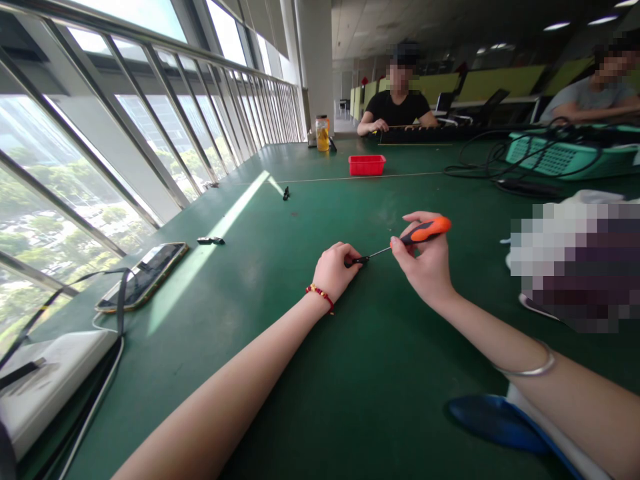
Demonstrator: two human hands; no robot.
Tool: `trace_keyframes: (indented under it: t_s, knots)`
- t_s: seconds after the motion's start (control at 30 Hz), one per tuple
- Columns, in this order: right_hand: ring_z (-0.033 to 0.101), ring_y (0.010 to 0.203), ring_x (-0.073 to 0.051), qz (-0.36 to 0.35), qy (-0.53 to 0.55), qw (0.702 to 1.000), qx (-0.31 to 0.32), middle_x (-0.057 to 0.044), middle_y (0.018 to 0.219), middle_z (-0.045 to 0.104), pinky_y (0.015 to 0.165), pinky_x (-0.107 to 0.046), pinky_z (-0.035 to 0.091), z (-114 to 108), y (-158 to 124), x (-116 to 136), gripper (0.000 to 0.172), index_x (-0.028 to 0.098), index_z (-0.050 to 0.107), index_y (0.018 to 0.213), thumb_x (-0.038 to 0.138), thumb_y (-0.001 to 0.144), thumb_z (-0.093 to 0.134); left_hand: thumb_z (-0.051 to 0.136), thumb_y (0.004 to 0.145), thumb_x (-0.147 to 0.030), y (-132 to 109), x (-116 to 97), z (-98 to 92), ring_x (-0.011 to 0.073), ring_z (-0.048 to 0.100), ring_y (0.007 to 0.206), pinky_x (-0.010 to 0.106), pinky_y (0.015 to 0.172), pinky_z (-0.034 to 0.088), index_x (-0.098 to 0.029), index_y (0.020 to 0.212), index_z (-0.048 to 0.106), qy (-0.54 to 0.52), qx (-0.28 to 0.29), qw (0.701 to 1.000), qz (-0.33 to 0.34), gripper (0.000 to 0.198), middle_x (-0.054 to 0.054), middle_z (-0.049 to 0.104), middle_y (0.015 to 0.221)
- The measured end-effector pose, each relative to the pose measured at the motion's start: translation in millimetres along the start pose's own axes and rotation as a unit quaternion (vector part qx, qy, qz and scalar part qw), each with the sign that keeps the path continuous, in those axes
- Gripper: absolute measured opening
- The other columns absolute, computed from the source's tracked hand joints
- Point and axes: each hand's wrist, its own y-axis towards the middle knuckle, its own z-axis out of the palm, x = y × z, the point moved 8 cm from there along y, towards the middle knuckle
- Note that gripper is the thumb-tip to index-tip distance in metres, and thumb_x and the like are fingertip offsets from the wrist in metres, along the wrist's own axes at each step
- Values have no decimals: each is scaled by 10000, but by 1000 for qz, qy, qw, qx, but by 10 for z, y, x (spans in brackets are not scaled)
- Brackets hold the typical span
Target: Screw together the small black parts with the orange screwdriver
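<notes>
My left hand (335, 272) rests on the green table (300, 387), its fingers closed on a small black part (357, 261) whose kind I cannot make out. To its right, my right hand (427, 265) grips a screwdriver (426, 231) with an orange and black handle. The thin metal shaft slants down to the left, and its tip meets or nearly meets the black part. My left palm hides some of that part. Two more small black pieces lie farther off, one at the left (211, 241) and one beyond it (286, 193).
A phone (145, 277), cables and a white box (55, 387) lie at left beside the railing. Ahead stand a red tray (367, 165) and a jar (323, 135). A teal basket (575, 157) with black cables is at right. Two people sit across the table.
</notes>
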Motion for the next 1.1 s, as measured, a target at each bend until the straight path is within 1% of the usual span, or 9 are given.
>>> trace_keyframes:
  t_s: [0.17, 0.3, 0.4, 0.53, 0.6, 0.7, 0.83, 0.9, 1.1]
  knots:
    - [473, 525, -124, -6, -47, 998, -32, 42, 660, 460, 576, -302, 425, -54, 5, -8, 233, 239, 442, 981, 291, 785, 557, 625, 685, -115, 3, 4, 1, 114, 563, 681, 246, 671, 486, -164, 710, 624, 2, -3, 1000, 5, 55, 5, 607, 767]
    - [447, 485, -97, 5, -40, 999, 6, 32, 678, 486, 516, -272, 401, -1, 3, 13, 107, 233, 488, 875, 318, 818, 519, 628, 684, -119, 6, 12, 7, 115, 563, 681, 249, 682, 490, -165, 716, 629, 2, -4, 1000, 3, 56, 3, 605, 753]
    - [445, 467, -100, 9, -13, 1000, 13, 45, 644, 463, 487, -271, 399, 11, 7, -4, 152, 239, 482, 916, 312, 800, 548, 627, 685, -118, 4, 16, 13, 115, 568, 686, 249, 685, 493, -165, 717, 628, 0, -1, 1000, 0, 57, 3, 606, 758]
    - [478, 520, -121, -3, 20, 1000, -23, 40, 677, 457, 504, -290, 431, -45, 26, -43, 299, 246, 443, 975, 277, 735, 616, 629, 682, -121, 1, 13, 3, 118, 567, 685, 250, 678, 492, -166, 714, 628, 1, -4, 1000, -1, 55, 6, 608, 760]
    - [485, 531, -122, -16, 15, 999, -24, 44, 667, 456, 543, -299, 444, -55, 33, -33, 276, 247, 442, 958, 266, 739, 609, 629, 682, -121, 2, 9, -2, 117, 564, 680, 248, 673, 489, -167, 710, 626, 3, -5, 1000, 0, 54, 5, 607, 754]
    - [489, 512, -119, -22, -10, 1000, 7, 52, 585, 454, 559, -291, 431, -21, 29, -3, 89, 235, 473, 822, 277, 795, 547, 624, 685, -121, 3, 2, -5, 114, 560, 672, 246, 670, 485, -167, 710, 626, 4, -5, 1000, 1, 53, 4, 606, 749]
    - [480, 499, -112, -41, -14, 999, -2, 35, 540, 481, 528, -268, 403, -39, -3, 99, 208, 215, 446, 636, 281, 827, 496, 616, 691, -125, -2, -15, -3, 113, 561, 675, 246, 672, 484, -165, 711, 625, 3, -3, 1000, 4, 46, 6, 609, 759]
    - [472, 493, -109, -46, -8, 999, -8, 37, 533, 482, 524, -264, 398, -40, -21, 137, 214, 214, 440, 630, 271, 830, 490, 614, 691, -129, -6, -26, -5, 113, 561, 675, 244, 668, 483, -166, 711, 623, 5, -2, 1000, 6, 43, 4, 608, 755]
    - [492, 525, -114, -25, 18, 999, 42, 30, 556, 493, 534, -263, 393, 74, -54, 116, 210, 210, 437, 636, 253, 829, 507, 603, 684, -123, -19, -62, -13, 113, 561, 667, 239, 651, 473, -165, 706, 613, 17, -1, 1000, 8, 48, 2, 603, 744]
